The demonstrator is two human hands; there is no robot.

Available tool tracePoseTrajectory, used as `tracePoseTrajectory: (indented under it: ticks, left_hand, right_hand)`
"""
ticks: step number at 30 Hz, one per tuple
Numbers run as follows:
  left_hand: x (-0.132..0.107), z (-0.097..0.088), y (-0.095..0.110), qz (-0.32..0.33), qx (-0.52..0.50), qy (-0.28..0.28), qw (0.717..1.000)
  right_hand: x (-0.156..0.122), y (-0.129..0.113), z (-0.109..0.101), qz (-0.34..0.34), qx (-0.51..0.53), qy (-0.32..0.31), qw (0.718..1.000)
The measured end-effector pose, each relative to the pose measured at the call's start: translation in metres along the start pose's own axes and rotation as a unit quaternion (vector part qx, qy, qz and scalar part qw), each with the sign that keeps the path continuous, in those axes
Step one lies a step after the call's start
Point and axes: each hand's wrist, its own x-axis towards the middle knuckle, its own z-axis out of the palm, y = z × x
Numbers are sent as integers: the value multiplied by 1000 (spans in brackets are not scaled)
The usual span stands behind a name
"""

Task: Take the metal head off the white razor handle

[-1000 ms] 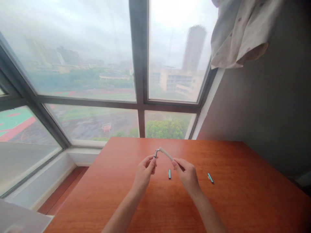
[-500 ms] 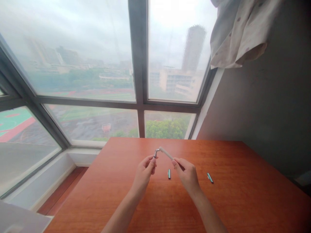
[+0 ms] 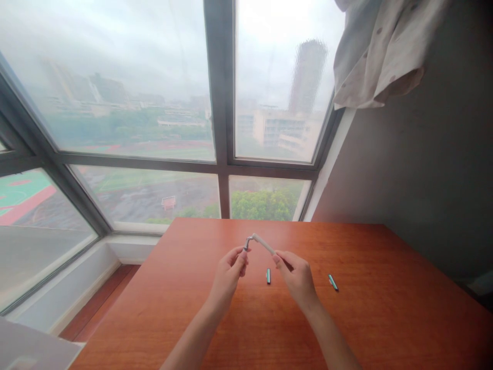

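Note:
Above the reddish wooden table [image 3: 365, 318] I hold a slim white razor handle [image 3: 262, 243] with a bent metal head. My right hand [image 3: 296, 277] is closed round the lower end of the handle. My left hand [image 3: 229, 274] pinches at the metal head end, fingers together. A small teal piece [image 3: 268, 276] lies on the table between my hands. A second teal piece [image 3: 333, 282] lies to the right of my right hand.
A large window [image 3: 219, 103] with a dark frame runs behind the table. A grey wall [image 3: 423, 169] closes the right side, and a pale spotted cloth [image 3: 381, 51] hangs at its top. A floor gap [image 3: 96, 303] lies left of the table.

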Motion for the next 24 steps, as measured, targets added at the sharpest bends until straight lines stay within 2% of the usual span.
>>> tracePoseTrajectory:
  ticks: [24]
  left_hand:
    - [-2,1,0,-38,-70,-38,996]
  right_hand:
    - [1,2,1,10,-3,7,1000]
